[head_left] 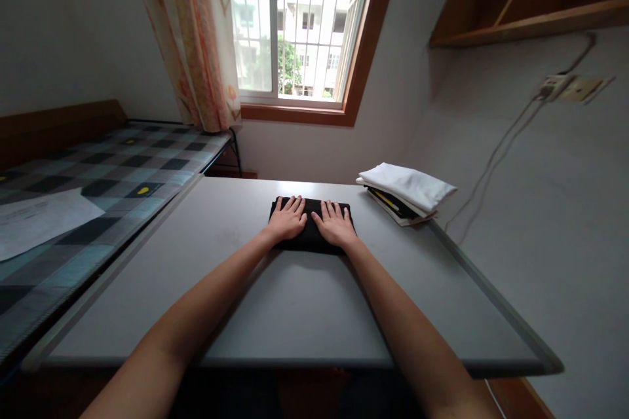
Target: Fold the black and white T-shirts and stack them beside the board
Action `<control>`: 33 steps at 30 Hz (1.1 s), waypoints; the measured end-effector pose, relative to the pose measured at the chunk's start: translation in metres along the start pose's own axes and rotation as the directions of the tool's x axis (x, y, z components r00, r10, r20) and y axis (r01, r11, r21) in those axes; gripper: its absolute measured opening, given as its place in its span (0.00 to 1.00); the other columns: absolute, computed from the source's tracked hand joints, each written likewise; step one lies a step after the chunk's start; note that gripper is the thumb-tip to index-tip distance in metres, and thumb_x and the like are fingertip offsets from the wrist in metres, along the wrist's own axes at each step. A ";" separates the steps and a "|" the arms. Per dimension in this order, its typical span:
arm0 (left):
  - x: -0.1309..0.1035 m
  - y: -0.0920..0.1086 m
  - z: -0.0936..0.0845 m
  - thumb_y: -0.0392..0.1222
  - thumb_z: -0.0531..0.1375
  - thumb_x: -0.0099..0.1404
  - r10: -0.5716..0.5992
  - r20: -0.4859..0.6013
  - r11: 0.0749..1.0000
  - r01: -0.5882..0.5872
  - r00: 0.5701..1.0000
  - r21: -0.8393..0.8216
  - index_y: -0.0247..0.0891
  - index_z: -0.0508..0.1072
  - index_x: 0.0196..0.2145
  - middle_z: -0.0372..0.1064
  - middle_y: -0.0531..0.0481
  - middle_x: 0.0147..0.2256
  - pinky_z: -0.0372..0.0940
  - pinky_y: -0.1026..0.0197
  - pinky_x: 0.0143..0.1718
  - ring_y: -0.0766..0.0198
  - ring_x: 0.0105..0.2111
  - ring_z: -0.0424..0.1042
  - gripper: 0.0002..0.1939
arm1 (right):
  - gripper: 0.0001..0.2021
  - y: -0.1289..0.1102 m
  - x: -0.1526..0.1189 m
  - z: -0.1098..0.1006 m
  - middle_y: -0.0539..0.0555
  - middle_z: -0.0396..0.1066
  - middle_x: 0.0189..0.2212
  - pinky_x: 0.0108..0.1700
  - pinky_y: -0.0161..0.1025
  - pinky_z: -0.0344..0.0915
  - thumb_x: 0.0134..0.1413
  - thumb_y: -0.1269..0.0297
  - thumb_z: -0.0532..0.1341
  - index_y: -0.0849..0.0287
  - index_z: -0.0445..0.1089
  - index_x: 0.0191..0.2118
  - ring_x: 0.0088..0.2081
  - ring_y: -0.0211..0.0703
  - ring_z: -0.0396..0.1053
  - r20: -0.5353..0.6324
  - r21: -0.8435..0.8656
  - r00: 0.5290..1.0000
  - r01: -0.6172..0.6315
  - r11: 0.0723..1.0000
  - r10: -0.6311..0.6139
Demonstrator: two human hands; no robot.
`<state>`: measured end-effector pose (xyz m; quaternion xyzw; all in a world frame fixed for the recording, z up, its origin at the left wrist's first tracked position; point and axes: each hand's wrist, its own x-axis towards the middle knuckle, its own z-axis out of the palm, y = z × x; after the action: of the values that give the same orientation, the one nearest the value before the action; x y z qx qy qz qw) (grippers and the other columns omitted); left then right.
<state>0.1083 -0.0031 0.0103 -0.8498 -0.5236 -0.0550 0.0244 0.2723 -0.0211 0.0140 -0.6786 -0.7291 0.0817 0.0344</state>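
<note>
A folded black cloth, perhaps a garment, lies as a flat rectangle on the grey-white table. My left hand rests palm down on its left part, fingers stretched out. On the right part lies my right hand, also flat with its fingers spread. Both thumbs point inward with a strip of black fabric between them. Beneath my palms the cloth is hidden.
At the table's back right corner, a folded white cloth lies on a stack with black and yellow edges. A checked bed bearing a paper sheet adjoins the left side. Cables hang along the right wall.
</note>
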 end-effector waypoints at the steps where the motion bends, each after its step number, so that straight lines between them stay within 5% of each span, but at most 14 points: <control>1: 0.000 0.000 0.000 0.47 0.37 0.72 0.003 0.001 1.000 -0.003 1.000 0.001 0.35 0.49 0.68 0.42 0.45 0.68 0.34 0.40 0.66 0.55 0.68 0.41 0.30 | 0.38 0.000 0.000 0.001 0.57 0.33 0.71 0.67 0.55 0.28 0.64 0.42 0.31 0.64 0.37 0.71 0.70 0.51 0.29 -0.006 -0.003 1.000 0.001 1.000 -0.001; 15: -0.002 0.000 0.005 0.47 0.41 0.72 0.013 -0.112 0.999 -0.017 0.994 -0.039 0.36 0.54 0.66 0.50 0.42 0.66 0.37 0.38 0.65 0.52 0.67 0.47 0.29 | 0.37 0.001 -0.004 0.002 0.59 0.37 0.70 0.67 0.57 0.32 0.65 0.44 0.34 0.65 0.41 0.70 0.70 0.55 0.33 -0.070 -0.009 0.997 0.042 0.999 -0.043; 19: -0.003 0.001 0.000 0.45 0.45 0.71 0.004 -0.167 0.998 -0.016 0.986 -0.067 0.37 0.58 0.64 0.54 0.41 0.65 0.41 0.38 0.64 0.50 0.66 0.49 0.26 | 0.32 0.003 -0.012 0.000 0.62 0.49 0.67 0.65 0.60 0.37 0.67 0.47 0.41 0.61 0.53 0.67 0.68 0.58 0.41 -0.223 0.027 0.966 0.142 0.989 -0.133; 22: -0.002 0.003 -0.015 0.46 0.46 0.72 0.066 -0.217 0.988 -0.094 0.974 -0.121 0.37 0.63 0.61 0.61 0.41 0.61 0.49 0.41 0.62 0.50 0.63 0.55 0.24 | 0.24 0.013 -0.014 -0.006 0.59 0.62 0.61 0.64 0.52 0.48 0.66 0.52 0.47 0.57 0.68 0.57 0.62 0.52 0.56 -0.391 0.134 0.898 0.272 0.953 -0.202; 27: -0.007 0.014 -0.045 0.54 0.51 0.70 0.403 -0.241 0.876 -0.448 0.883 -0.177 0.38 0.74 0.47 0.71 0.44 0.49 0.60 0.55 0.53 0.56 0.51 0.68 0.20 | 0.18 0.051 -0.005 -0.017 0.61 0.74 0.45 0.54 0.48 0.62 0.58 0.64 0.49 0.61 0.75 0.43 0.48 0.50 0.69 -0.639 0.368 0.766 0.228 0.902 0.067; 30: -0.016 0.023 -0.055 0.57 0.59 0.64 0.498 -0.190 0.850 -0.519 0.846 -0.087 0.39 0.73 0.43 0.70 0.45 0.43 0.61 0.55 0.47 0.55 0.45 0.70 0.20 | 0.18 0.072 0.000 -0.019 0.63 0.75 0.39 0.48 0.47 0.65 0.52 0.67 0.49 0.63 0.76 0.38 0.40 0.50 0.71 -0.636 0.517 0.719 0.128 0.846 0.280; 33: -0.023 0.030 -0.057 0.62 0.64 0.55 0.519 -0.098 0.849 -0.525 0.849 -0.061 0.38 0.70 0.42 0.68 0.46 0.40 0.61 0.56 0.41 0.54 0.40 0.71 0.27 | 0.18 0.080 0.001 -0.017 0.62 0.75 0.39 0.45 0.44 0.67 0.50 0.66 0.49 0.63 0.76 0.36 0.36 0.49 0.72 -0.565 0.603 0.732 0.051 0.796 0.380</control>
<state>0.1209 -0.0427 0.0646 -0.9576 -0.2688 -0.1013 0.0225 0.3540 -0.0133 0.0175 -0.6833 -0.5404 0.0573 0.4876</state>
